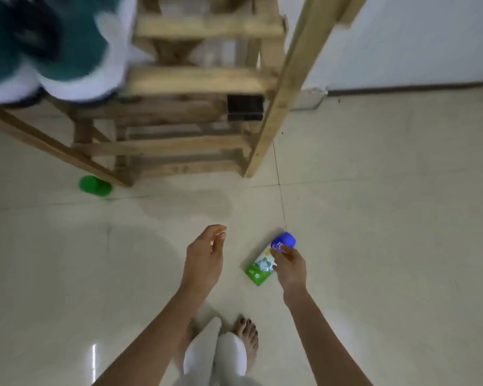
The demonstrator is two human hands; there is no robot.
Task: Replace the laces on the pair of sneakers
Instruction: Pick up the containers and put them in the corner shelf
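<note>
Head view: the sneakers (50, 51) sit blurred on the wooden rack (207, 26), far left, out of reach. The right hand (290, 266) has its grip pinching a green-and-blue pack (260, 270) near its blue end, probably to clear it away. The left hand (204, 254) hangs with its grip loosely spread, holding nothing.

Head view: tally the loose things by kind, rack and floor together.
Teal-and-white sneakers: 2, on the wooden rack
Green cup: 1, on the floor
Green-and-blue packet: 1, gripped by the right hand
Black object: 1, on the rack
Total: 5
</note>
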